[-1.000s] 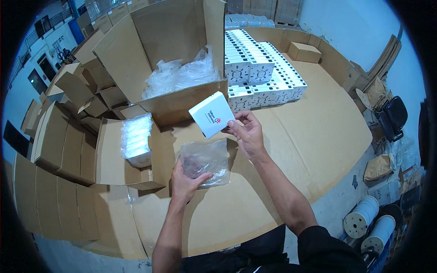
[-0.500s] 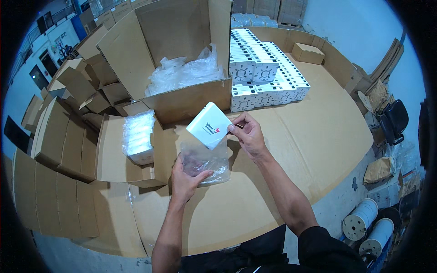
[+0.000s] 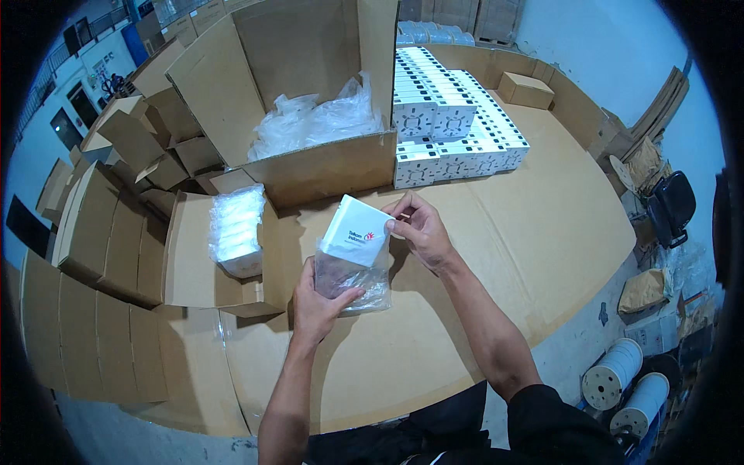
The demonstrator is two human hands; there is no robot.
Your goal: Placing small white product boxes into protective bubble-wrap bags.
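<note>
My right hand [image 3: 421,232] pinches the right edge of a flat white square box [image 3: 358,225] with a small red mark and dark print. The box's lower part sits inside the mouth of a clear plastic bag [image 3: 364,291]. Closed on the bag's left side is my left hand [image 3: 324,304], its thumb across the front and its other fingers mostly behind the plastic. To the left stands an open cardboard carton [image 3: 273,271] with a row of plastic-wrapped white boxes [image 3: 236,232] in it.
Behind my hands a large open carton [image 3: 333,167] holds loose clear plastic bags [image 3: 318,120]. Patterned white boxes [image 3: 457,159] are stacked to its right on the cardboard-covered table [image 3: 465,310]. A small brown box [image 3: 525,90] lies far right. Folded cartons [image 3: 101,240] crowd the left side.
My right hand has brought the white box down and turned it more upright, so its lower part is now within the bag. My left hand has stayed in place with the bag.
</note>
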